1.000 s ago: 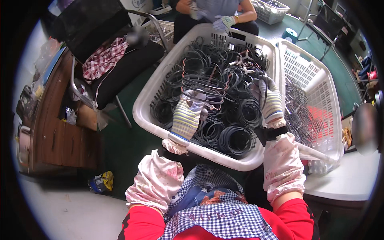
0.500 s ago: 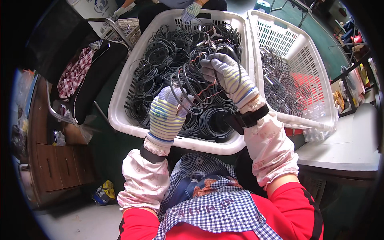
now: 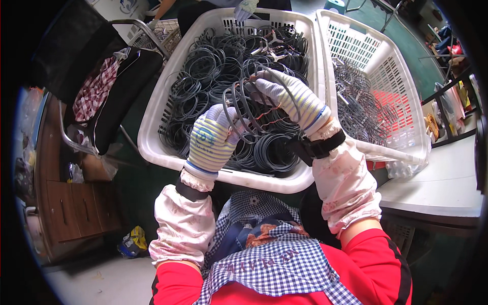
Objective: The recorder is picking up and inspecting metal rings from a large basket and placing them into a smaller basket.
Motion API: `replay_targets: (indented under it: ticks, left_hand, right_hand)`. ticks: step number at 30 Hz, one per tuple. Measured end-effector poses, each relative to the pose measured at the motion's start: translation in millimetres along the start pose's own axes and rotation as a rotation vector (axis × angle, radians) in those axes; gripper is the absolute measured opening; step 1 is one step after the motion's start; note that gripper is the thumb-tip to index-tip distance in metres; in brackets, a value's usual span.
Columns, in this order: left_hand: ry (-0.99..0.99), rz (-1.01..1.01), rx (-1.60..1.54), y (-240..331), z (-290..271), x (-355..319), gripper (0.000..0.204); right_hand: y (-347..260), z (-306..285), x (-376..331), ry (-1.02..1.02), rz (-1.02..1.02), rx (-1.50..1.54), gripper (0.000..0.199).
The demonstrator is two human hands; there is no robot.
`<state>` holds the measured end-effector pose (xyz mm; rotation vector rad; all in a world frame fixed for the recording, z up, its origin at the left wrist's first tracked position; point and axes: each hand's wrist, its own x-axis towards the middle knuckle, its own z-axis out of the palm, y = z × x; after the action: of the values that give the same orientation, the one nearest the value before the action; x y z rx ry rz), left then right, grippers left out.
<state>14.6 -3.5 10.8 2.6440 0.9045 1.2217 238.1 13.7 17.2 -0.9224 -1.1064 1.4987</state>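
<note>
Both gloved hands are raised over a white plastic basket point(image 3: 264, 184) heaped with dark grey cable coils point(image 3: 206, 66). Between them is a loose cable coil point(image 3: 246, 105) with several loops. Thumb and fingers of my left hand point(image 3: 212, 140) pinch the coil's near left side. My right hand point(image 3: 294, 99) grips its far right side, and one loop arches over that hand's fingers. Twisted copper-coloured wire point(image 3: 268, 118) shows beside the loops; whether it belongs to the held coil I cannot tell. My right fingertips are partly hidden behind the cable.
Another white basket point(image 3: 373, 151) on the right holds thin metal wire pieces point(image 3: 358, 96). Across the far rim is another person's gloved hand point(image 3: 246, 9). A black chair point(image 3: 68, 53) with a checked cloth point(image 3: 96, 91) stands left. A white tabletop point(image 3: 432, 192) lies right.
Both hands still hold the coil; its loops have turned and spread, one now arching over my right hand. The other person's hand has drawn back slightly.
</note>
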Motion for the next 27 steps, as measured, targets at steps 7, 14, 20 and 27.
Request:
replay_targets:
  ticks: [7, 14, 20, 27]
  left_hand:
    - [0.013, -0.049, -0.007, -2, 2, -3, 0.012]
    - [0.033, -0.126, -0.052, 0, 1, -2, 0.013]
    - [0.034, -0.195, -0.085, 0, 2, -3, 0.013]
    - [0.064, -0.221, -0.033, -2, -2, -3, 0.014]
  right_hand:
    - [-16, 13, -13, 0.063, -0.01, -0.158, 0.051]
    - [-10, 21, -17, 0.211, -0.114, -0.256, 0.048]
    - [-11, 30, -31, 0.014, -0.168, 0.092, 0.024]
    - [-49, 40, -49, 0.081, -0.058, -0.116, 0.031]
